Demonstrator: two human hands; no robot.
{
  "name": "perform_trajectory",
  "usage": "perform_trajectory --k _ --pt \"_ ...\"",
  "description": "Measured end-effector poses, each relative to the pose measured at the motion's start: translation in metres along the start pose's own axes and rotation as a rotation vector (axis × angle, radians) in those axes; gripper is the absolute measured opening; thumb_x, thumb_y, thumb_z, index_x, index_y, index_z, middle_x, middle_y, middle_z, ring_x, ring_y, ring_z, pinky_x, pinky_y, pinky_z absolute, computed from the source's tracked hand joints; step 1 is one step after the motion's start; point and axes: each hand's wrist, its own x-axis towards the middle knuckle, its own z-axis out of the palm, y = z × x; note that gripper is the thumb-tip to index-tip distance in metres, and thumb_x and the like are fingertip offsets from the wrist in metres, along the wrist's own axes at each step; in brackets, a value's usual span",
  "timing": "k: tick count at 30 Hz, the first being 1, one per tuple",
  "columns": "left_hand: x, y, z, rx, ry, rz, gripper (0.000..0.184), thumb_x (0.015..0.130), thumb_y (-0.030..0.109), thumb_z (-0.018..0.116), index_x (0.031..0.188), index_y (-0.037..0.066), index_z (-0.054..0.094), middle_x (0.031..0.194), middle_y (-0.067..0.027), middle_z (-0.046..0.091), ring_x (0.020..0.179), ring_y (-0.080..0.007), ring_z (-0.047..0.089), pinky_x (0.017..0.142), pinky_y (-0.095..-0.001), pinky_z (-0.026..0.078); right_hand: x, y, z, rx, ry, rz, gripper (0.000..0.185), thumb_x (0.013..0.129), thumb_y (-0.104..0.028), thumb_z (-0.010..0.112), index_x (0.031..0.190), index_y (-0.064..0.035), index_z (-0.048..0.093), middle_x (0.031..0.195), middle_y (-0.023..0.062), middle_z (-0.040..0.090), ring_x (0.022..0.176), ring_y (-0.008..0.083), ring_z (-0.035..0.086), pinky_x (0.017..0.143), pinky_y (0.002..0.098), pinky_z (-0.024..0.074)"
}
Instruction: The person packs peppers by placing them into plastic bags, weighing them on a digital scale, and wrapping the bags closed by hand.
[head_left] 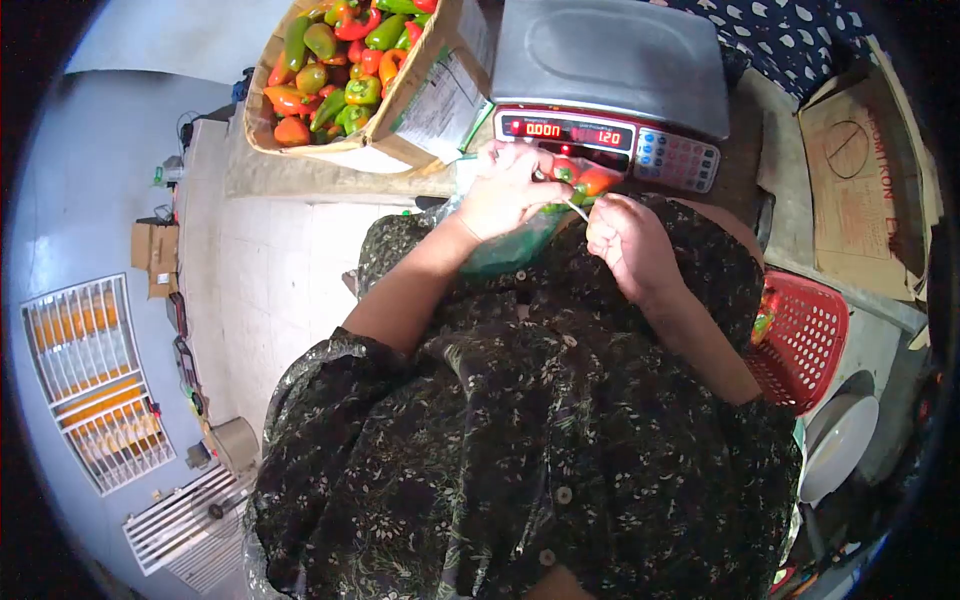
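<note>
In front of the scale, a clear plastic bag (595, 180) of red and green peppers rests near my lap. My left hand (508, 188) is closed on the bag's gathered plastic, thumb and fingers pinched together. To its right, my right hand (630, 240) is curled with the fingertips closed on a thin whitish strip (576, 209) that runs across to my left hand. Whether the strip is a tie or twisted plastic is unclear. Green plastic (515, 250) hangs below my left hand. Just behind the bag, the digital scale (612, 60) has a bare metal pan and lit red digits.
A cardboard box (440, 90) heaped with red and green peppers stands left of the scale. At the right are an open carton (860, 180), a red perforated basket (805, 340) with peppers inside, and a white round dish (842, 450). A barred window (98, 385) is far left.
</note>
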Motion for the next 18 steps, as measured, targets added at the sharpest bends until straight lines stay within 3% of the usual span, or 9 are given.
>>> perform_trajectory --k 3,10,13,16,17,18 --pt "-0.005 -0.006 0.001 0.067 -0.018 0.015 0.012 0.077 0.031 0.063 0.088 0.036 0.064 0.093 0.0048 0.05 0.093 -0.0194 0.048 0.082 -0.0437 0.031 -0.006 0.007 0.001 0.082 -0.018 0.017 0.014 0.089 -0.012 0.048 0.077 -0.0068 0.044 0.065 -0.0035 0.036 0.055 0.0078 0.034 0.052 0.0242 0.0291" --pt "-0.012 -0.007 0.006 0.008 -0.025 -0.075 0.016 0.074 0.036 0.066 0.09 0.033 0.065 0.091 0.0035 0.049 0.089 -0.0199 0.047 0.079 -0.0429 0.031 0.001 0.004 0.002 -0.114 -0.093 -0.06 0.018 0.092 -0.014 0.045 0.076 -0.0064 0.044 0.065 -0.0017 0.038 0.057 0.0091 0.037 0.055 0.0253 0.0316" --pt "-0.002 -0.002 -0.001 -0.059 0.006 -0.112 0.016 0.074 0.034 0.068 0.088 0.026 0.067 0.088 0.0028 0.049 0.089 -0.0189 0.047 0.078 -0.0412 0.031 0.013 -0.009 -0.001 -0.165 -0.127 -0.099 0.014 0.093 -0.013 0.045 0.081 -0.0054 0.047 0.07 -0.0024 0.039 0.062 0.0084 0.036 0.06 0.0245 0.0329" --pt "0.005 0.0 -0.004 -0.207 -0.033 -0.197 0.017 0.073 0.03 0.069 0.088 0.021 0.069 0.085 0.0016 0.05 0.087 -0.0182 0.047 0.08 -0.0357 0.027 0.025 -0.026 0.003 -0.552 -0.142 -0.29 0.014 0.093 -0.014 0.045 0.089 -0.0027 0.052 0.074 -0.0017 0.044 0.068 0.0084 0.04 0.064 0.0237 0.0343" --pt "0.007 0.003 -0.008 -0.274 -0.072 -0.23 0.013 0.079 0.023 0.067 0.089 0.015 0.069 0.085 -0.0013 0.054 0.085 -0.0172 0.051 0.08 -0.0338 0.033 0.025 -0.033 0.007 -0.588 -0.099 -0.364 0.017 0.093 -0.014 0.045 0.096 -0.0019 0.055 0.079 -0.0006 0.049 0.073 0.0079 0.043 0.069 0.0221 0.0354" --pt "0.006 0.004 -0.008 -0.456 -0.051 -0.319 0.013 0.081 0.02 0.065 0.09 0.013 0.069 0.086 -0.0022 0.056 0.084 -0.0168 0.052 0.078 -0.0327 0.036 0.031 -0.035 0.002 -0.684 -0.055 -0.465 0.018 0.091 -0.016 0.049 0.1 -0.0026 0.057 0.086 0.0029 0.059 0.079 0.0112 0.054 0.074 0.0252 0.0437"
